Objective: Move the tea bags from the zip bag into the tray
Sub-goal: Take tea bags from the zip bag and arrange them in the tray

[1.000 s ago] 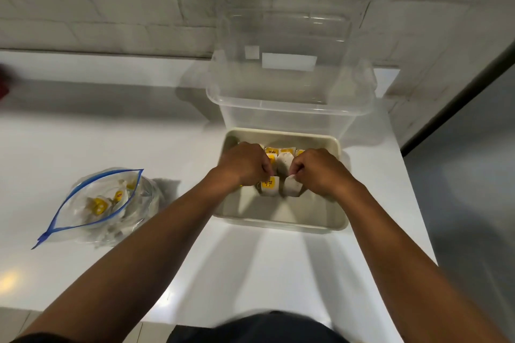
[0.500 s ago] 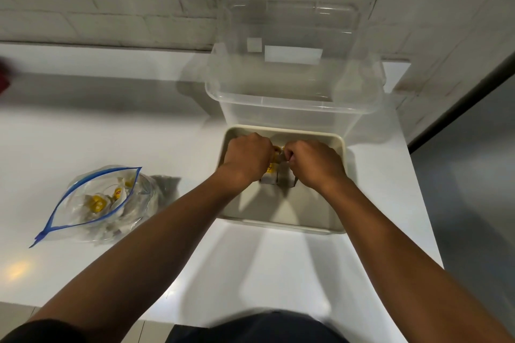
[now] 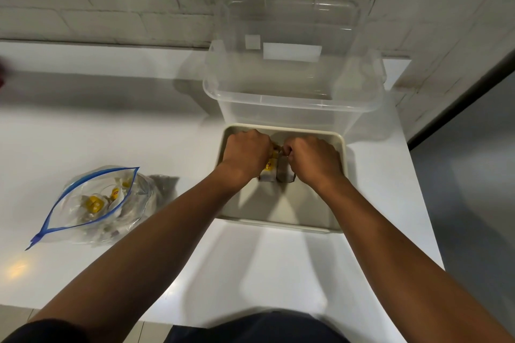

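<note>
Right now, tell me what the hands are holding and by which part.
Both hands, left and right, grip tea bags inside the tray by their upper ends; the fingers hide the exact hold.

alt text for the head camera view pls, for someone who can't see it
Both hands, left hand and right hand, grip tea bags inside a beige tray on a white counter. An open zip bag holding more lies left; a clear bin stands behind.

The tray [image 3: 281,221] sits centre-right of the frame on the counter [image 3: 83,133], with a storage bin [image 3: 292,103] directly above it. The zip bag [image 3: 92,206] lies at lower left, well apart. Both hands are inside the tray.
</note>
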`<move>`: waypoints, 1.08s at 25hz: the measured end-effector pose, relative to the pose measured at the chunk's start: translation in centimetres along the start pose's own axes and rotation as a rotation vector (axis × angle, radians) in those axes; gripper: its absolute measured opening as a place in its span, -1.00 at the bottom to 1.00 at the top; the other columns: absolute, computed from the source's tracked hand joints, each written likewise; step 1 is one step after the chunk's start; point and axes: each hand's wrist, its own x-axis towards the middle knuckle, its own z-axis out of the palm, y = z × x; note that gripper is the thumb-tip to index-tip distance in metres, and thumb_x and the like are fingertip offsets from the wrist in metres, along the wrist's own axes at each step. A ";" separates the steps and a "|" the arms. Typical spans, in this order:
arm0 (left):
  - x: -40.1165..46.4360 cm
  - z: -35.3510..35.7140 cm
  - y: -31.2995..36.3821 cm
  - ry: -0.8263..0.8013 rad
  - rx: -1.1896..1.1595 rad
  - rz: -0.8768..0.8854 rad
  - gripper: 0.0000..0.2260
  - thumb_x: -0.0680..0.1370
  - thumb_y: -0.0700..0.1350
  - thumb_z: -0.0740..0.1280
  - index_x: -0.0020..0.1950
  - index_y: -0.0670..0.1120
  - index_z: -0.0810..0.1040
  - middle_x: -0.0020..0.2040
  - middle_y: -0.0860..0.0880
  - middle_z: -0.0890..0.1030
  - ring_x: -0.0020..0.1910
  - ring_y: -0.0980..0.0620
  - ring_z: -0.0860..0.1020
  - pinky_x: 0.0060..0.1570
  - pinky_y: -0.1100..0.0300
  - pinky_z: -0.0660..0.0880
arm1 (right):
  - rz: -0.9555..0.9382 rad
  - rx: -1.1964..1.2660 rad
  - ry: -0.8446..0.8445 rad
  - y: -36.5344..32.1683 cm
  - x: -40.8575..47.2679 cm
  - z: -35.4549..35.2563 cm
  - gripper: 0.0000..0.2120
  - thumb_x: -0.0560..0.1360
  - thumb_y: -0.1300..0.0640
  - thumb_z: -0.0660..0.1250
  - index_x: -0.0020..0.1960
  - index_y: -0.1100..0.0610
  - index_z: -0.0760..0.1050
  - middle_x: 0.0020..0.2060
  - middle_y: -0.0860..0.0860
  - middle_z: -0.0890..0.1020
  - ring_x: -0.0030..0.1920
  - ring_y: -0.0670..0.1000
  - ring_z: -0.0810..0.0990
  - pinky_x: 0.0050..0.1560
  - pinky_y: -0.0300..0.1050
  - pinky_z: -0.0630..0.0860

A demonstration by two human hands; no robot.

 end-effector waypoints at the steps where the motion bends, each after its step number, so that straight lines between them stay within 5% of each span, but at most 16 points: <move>1: 0.1 -0.1 0.1 0.004 0.007 -0.004 -0.80 0.58 -0.06 0.27 0.09 0.07 0.67 0.03 -0.03 0.65 0.00 -0.09 0.64 -0.18 0.16 0.42 | -0.004 -0.005 -0.003 0.0 0.0 0.0 -0.90 0.48 0.22 0.31 -0.11 0.06 0.57 -0.16 0.08 0.64 -0.17 0.18 0.60 -0.27 -0.16 0.32; 6: 0.2 0.1 0.2 0.025 0.041 0.000 -0.82 0.57 -0.07 0.29 0.07 0.08 0.67 -0.02 -0.01 0.65 -0.03 -0.08 0.64 -0.24 0.18 0.37 | 0.011 0.025 0.018 0.4 0.1 0.5 -0.90 0.48 0.20 0.30 -0.12 0.05 0.57 -0.21 0.06 0.63 -0.24 0.15 0.56 -0.31 -0.20 0.28; 10: 0.0 0.3 0.0 0.049 0.022 0.002 -0.83 0.56 -0.08 0.29 0.01 0.08 0.67 -0.08 -0.01 0.65 -0.07 -0.07 0.64 -0.27 0.16 0.37 | 0.007 0.051 0.069 0.6 -0.1 0.7 -0.94 0.50 0.15 0.32 -0.11 0.02 0.56 -0.22 0.01 0.64 -0.20 0.14 0.62 -0.30 -0.13 0.50; 17: -3.6 -1.8 -1.1 0.126 -0.262 -0.029 -0.83 0.55 0.03 0.31 0.10 0.16 0.63 -0.05 0.05 0.68 -0.04 -0.05 0.63 -0.14 0.16 0.51 | 0.055 0.132 0.162 -0.5 -3.1 -1.3 -0.90 0.51 0.06 0.30 -0.01 -0.05 0.57 -0.13 -0.05 0.67 -0.14 0.10 0.63 -0.22 -0.10 0.57; 27: -16.2 -5.0 -9.4 0.395 -0.514 -0.213 -0.86 0.57 0.10 0.29 -0.07 0.14 0.63 -0.16 0.19 0.66 -0.34 0.10 0.53 -0.30 0.16 0.48 | -0.203 0.398 0.189 -13.0 -6.7 -5.4 -0.89 0.52 0.01 0.28 -0.07 -0.07 0.58 -0.17 -0.13 0.68 -0.12 0.02 0.61 -0.18 -0.07 0.55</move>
